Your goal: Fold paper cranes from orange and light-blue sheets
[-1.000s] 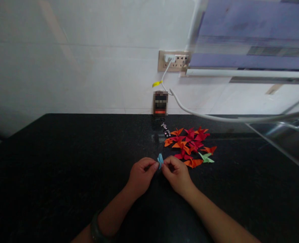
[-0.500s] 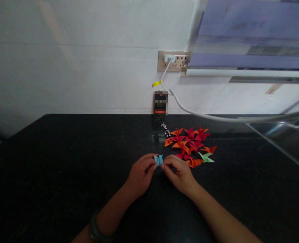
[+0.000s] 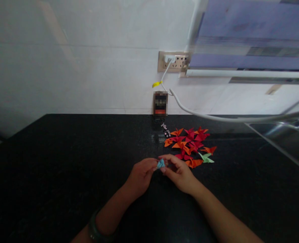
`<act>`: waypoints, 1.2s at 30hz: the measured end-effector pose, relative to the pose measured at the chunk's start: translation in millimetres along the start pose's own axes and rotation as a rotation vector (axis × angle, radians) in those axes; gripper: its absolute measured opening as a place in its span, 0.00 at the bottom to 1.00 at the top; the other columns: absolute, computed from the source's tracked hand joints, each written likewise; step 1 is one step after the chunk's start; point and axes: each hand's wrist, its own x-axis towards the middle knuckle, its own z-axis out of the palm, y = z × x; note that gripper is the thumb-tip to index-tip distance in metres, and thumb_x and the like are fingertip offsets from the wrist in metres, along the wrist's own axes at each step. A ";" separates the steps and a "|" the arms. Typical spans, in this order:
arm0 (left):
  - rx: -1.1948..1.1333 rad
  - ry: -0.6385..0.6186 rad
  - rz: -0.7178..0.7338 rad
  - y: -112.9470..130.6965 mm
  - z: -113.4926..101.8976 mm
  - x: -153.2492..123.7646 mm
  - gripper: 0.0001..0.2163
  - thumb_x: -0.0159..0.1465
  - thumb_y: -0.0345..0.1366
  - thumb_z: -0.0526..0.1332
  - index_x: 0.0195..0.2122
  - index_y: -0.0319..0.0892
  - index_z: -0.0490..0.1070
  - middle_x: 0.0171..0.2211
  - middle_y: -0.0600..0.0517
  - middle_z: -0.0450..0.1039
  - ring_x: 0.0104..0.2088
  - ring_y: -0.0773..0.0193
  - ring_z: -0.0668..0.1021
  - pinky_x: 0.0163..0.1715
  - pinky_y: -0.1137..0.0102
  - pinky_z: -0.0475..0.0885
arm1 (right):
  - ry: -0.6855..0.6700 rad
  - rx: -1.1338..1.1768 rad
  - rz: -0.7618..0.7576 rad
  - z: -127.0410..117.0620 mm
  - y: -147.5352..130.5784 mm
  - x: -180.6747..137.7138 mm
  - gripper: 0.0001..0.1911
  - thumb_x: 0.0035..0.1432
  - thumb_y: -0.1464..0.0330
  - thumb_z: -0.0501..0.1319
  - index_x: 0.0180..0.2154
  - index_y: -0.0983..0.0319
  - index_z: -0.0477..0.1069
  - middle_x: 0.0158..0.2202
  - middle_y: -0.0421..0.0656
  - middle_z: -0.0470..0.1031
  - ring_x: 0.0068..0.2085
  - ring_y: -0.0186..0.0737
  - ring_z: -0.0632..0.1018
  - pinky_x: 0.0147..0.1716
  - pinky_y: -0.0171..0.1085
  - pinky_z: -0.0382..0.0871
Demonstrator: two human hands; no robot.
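A small folded piece of light blue paper (image 3: 161, 164) is held up between my two hands above the dark counter. My left hand (image 3: 142, 173) pinches its left side with thumb and fingertips. Thumb and fingers of my right hand (image 3: 179, 173) close on it from the right, with the index finger curved over the back. Fingertips cover part of the paper, so its full shape is hidden. Just beyond my right hand lies a group of folded paper cranes, mostly red (image 3: 190, 134) and orange (image 3: 194, 163), with one pale green crane (image 3: 206, 157) at the near right.
A phone-like object with a blurred screen (image 3: 160, 104) leans against the tiled wall, a beaded strap (image 3: 165, 130) before it. A white cable (image 3: 166, 71) hangs from the wall socket (image 3: 173, 61). A thicker white hose (image 3: 202, 115) runs right toward the sink (image 3: 286, 135).
The blue paper has turned and tilted between my fingers, and less of it shows. My right fingers have moved slightly left over it. The cranes have not moved.
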 end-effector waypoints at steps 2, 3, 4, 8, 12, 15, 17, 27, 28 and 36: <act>0.007 -0.005 -0.003 -0.2 -0.2 0.1 0.11 0.59 0.32 0.51 0.34 0.45 0.73 0.34 0.51 0.74 0.37 0.63 0.73 0.40 0.70 0.65 | -0.017 0.031 0.004 -0.3 1.6 0.0 0.13 0.53 0.68 0.57 0.42 0.59 0.66 0.32 0.40 0.65 0.29 0.32 0.68 0.29 0.33 0.64; 0.013 -0.007 -0.001 -0.1 -0.3 0.1 0.10 0.59 0.32 0.51 0.33 0.45 0.73 0.33 0.51 0.74 0.37 0.63 0.73 0.39 0.70 0.65 | -0.016 0.036 -0.003 -0.5 2.3 0.3 0.12 0.52 0.68 0.57 0.41 0.59 0.66 0.32 0.40 0.65 0.30 0.32 0.68 0.29 0.33 0.64; 0.018 -0.006 0.005 0.1 -0.5 0.2 0.10 0.59 0.32 0.51 0.33 0.45 0.73 0.34 0.51 0.74 0.37 0.63 0.73 0.39 0.70 0.65 | -0.009 0.035 -0.013 -0.8 2.8 0.7 0.11 0.52 0.68 0.58 0.40 0.59 0.67 0.32 0.40 0.64 0.30 0.33 0.68 0.29 0.33 0.64; 0.026 0.019 0.018 2.4 -0.8 0.8 0.10 0.58 0.31 0.52 0.34 0.45 0.72 0.34 0.50 0.73 0.37 0.63 0.73 0.40 0.70 0.66 | 0.058 0.008 -0.033 -1.6 3.3 3.4 0.08 0.50 0.69 0.60 0.36 0.59 0.68 0.31 0.40 0.65 0.31 0.34 0.68 0.30 0.33 0.64; 0.001 0.105 -0.046 4.4 0.5 1.0 0.08 0.55 0.32 0.55 0.31 0.45 0.74 0.33 0.50 0.74 0.35 0.62 0.74 0.38 0.68 0.67 | 0.151 -0.009 -0.049 -0.6 3.5 5.6 0.03 0.49 0.69 0.60 0.29 0.61 0.67 0.30 0.40 0.66 0.32 0.35 0.69 0.32 0.34 0.64; -0.053 0.164 -0.150 4.1 3.9 0.7 0.05 0.53 0.33 0.58 0.28 0.44 0.73 0.30 0.51 0.74 0.32 0.63 0.74 0.35 0.69 0.67 | 0.151 0.025 -0.006 2.1 3.8 5.7 0.03 0.50 0.69 0.59 0.28 0.61 0.66 0.29 0.41 0.67 0.31 0.35 0.69 0.30 0.34 0.64; -0.159 0.196 -0.248 2.7 7.1 0.9 0.04 0.52 0.33 0.59 0.28 0.43 0.72 0.28 0.52 0.74 0.29 0.64 0.74 0.32 0.70 0.68 | 0.151 0.050 0.040 4.0 2.9 5.4 0.04 0.50 0.68 0.59 0.27 0.61 0.66 0.26 0.39 0.67 0.28 0.33 0.68 0.27 0.33 0.63; -0.536 0.121 -0.545 5.8 10.0 5.1 0.04 0.48 0.33 0.63 0.23 0.37 0.72 0.20 0.54 0.72 0.23 0.69 0.71 0.26 0.74 0.65 | 0.134 -0.014 0.062 6.6 0.4 3.7 0.04 0.49 0.69 0.59 0.26 0.62 0.66 0.25 0.38 0.66 0.27 0.32 0.67 0.27 0.33 0.62; -0.517 0.136 -0.546 6.2 9.8 5.2 0.04 0.48 0.33 0.62 0.22 0.37 0.72 0.19 0.54 0.71 0.22 0.70 0.71 0.26 0.74 0.65 | 0.129 0.054 0.103 7.6 -0.1 3.8 0.04 0.49 0.68 0.60 0.28 0.62 0.66 0.24 0.38 0.66 0.26 0.31 0.67 0.26 0.32 0.63; -0.234 0.127 -0.406 -5.0 10.8 2.2 0.06 0.53 0.36 0.57 0.26 0.39 0.70 0.23 0.53 0.69 0.26 0.66 0.71 0.28 0.72 0.65 | 0.071 0.411 0.319 12.5 -8.1 7.0 0.13 0.42 0.62 0.64 0.25 0.64 0.66 0.20 0.35 0.66 0.19 0.26 0.66 0.19 0.29 0.63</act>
